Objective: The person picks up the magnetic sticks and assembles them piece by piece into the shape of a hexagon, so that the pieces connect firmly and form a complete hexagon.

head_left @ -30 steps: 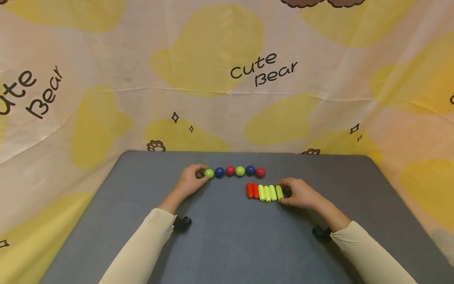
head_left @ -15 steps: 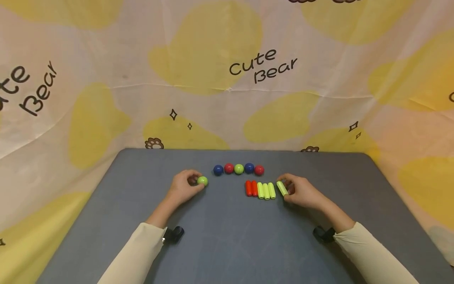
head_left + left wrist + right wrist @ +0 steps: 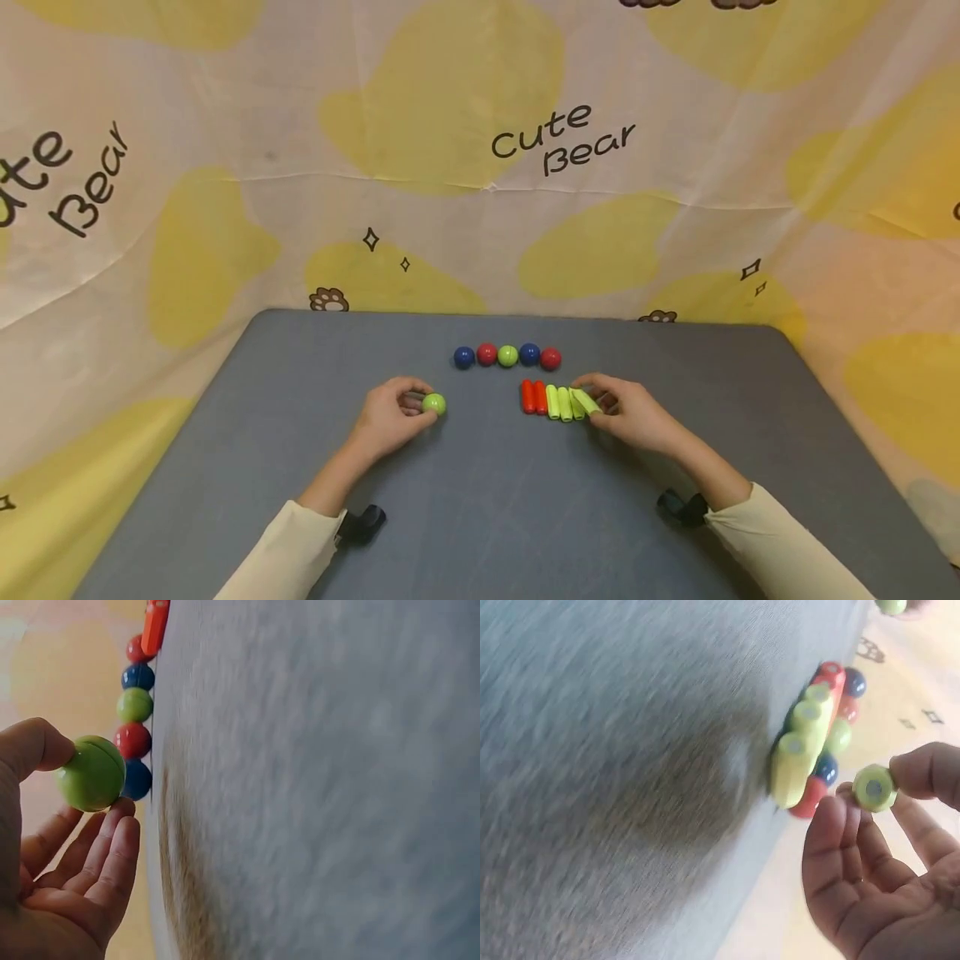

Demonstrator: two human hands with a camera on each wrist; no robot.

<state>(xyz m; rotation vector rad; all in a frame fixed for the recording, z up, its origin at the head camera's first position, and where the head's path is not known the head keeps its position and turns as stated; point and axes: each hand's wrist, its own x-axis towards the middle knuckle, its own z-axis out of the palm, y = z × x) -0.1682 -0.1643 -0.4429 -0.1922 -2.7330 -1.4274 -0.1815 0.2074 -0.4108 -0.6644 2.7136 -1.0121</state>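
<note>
My left hand (image 3: 392, 417) pinches a shiny green ball (image 3: 91, 774) between thumb and fingertips, raised off the table. Behind it a row holds a blue ball (image 3: 464, 357), a red ball (image 3: 487, 354), a green ball (image 3: 507, 356), then another blue ball (image 3: 529, 354) and red ball (image 3: 551, 359). My right hand (image 3: 633, 412) pinches a short, faceted yellow-green stick (image 3: 874, 788), tilted and overlapping the stick row's right end in the head view. That row has two red sticks (image 3: 528, 397) on the left and three yellow-green sticks (image 3: 553, 402) beside them, lying side by side.
Under everything is a dark grey table (image 3: 480, 517) with rounded back corners. A yellow-patterned cloth (image 3: 420, 100) hangs behind it and at the sides. Each wrist wears a black camera (image 3: 363, 525).
The left hand has taken the green ball off the row's left end and drawn it toward me. The right hand has lifted and tilted the rightmost yellow-green stick.
</note>
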